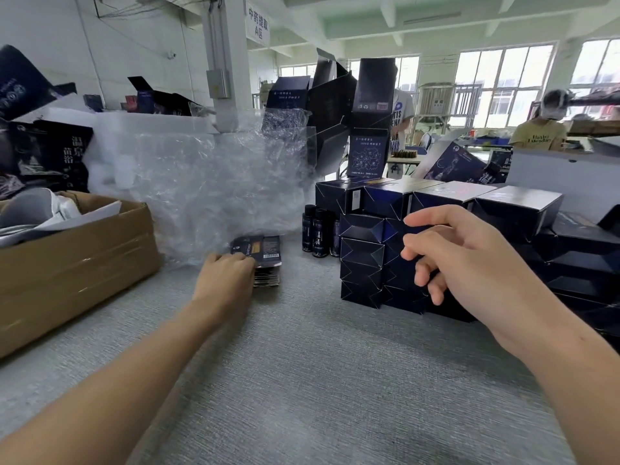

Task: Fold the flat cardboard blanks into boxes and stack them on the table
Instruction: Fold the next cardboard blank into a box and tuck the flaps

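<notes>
The grey table (302,380) ran out from the near edge. Above its right side the right hand (469,263) hung in the air, its fingers loosely spread and lightly bent, grasping nothing. Farther out on the left, the left hand (224,276) lay at the pile of flat blanks (268,256), its fingers curled onto the pile's near edge and gripping it. The pile sat on the table against crumpled clear plastic wrap (208,182).

Just past the right hand stood the folded boxes (362,260), dark blue, stacked in columns several high on the table, with a row of larger closed boxes (516,203) on top. Small dark bottles (317,234) stood beside the stack on its left.

At the left edge an open brown carton (73,263) held loose white and grey sheets (50,213). Behind the stack, tall dark boxes (369,95) stood with their flaps open; what was inside them could not be told.
</notes>
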